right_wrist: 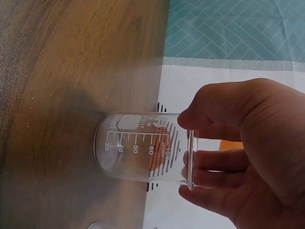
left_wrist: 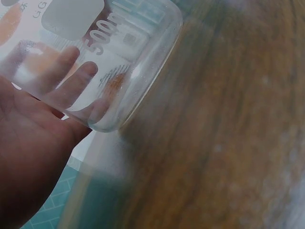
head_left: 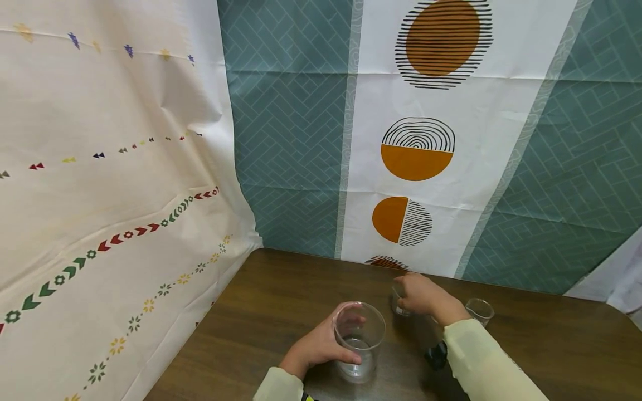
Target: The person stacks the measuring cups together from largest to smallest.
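Observation:
My left hand [head_left: 321, 342] curls round a large clear glass beaker [head_left: 365, 356], thumb on the near side and fingers on the far side. In the left wrist view this beaker [left_wrist: 143, 62] carries a white 500 ml marking. Farther back and to the right, my right hand [head_left: 426, 294] pinches a smaller glass beaker [head_left: 399, 307] at its rim from above. White graduations and a 100 ml marking show on that beaker [right_wrist: 136, 150] in the right wrist view. No contents are visible in the small beaker.
Another small glass beaker [head_left: 480, 309] stands to the right, partly behind my right forearm. The brown wooden table [head_left: 271, 301] ends at a teal and white patterned cloth [head_left: 291, 139] at the back. A cream cloth [head_left: 125, 223] hangs along the left side.

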